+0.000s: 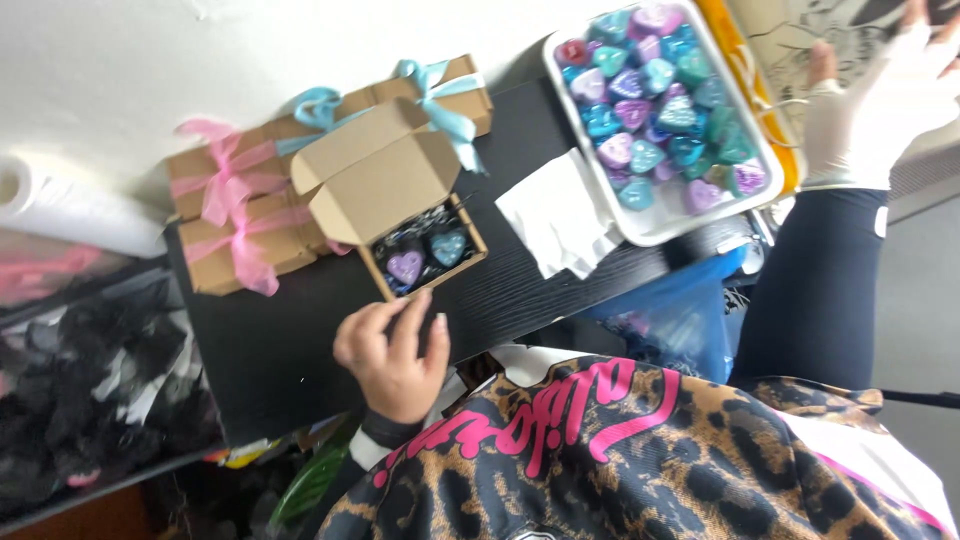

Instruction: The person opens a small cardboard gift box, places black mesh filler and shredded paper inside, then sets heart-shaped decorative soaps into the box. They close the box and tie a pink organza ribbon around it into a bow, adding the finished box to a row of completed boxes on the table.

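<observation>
Left hand point(392, 352) (fingers loosely apart, empty) rests just below the open box point(412, 222).

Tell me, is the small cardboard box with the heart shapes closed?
No, the open box has its lid up, and two hearts show inside.

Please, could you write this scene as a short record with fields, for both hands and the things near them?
left hand: bare, open, just below the open cardboard box
box contents: purple heart, blue heart, dark shredded filling
right hand: white glove, raised beside the tray, partly out of frame
tray: white, full of blue, teal and purple hearts
closed boxes: cardboard, pink or blue ribbons
table: black
</observation>
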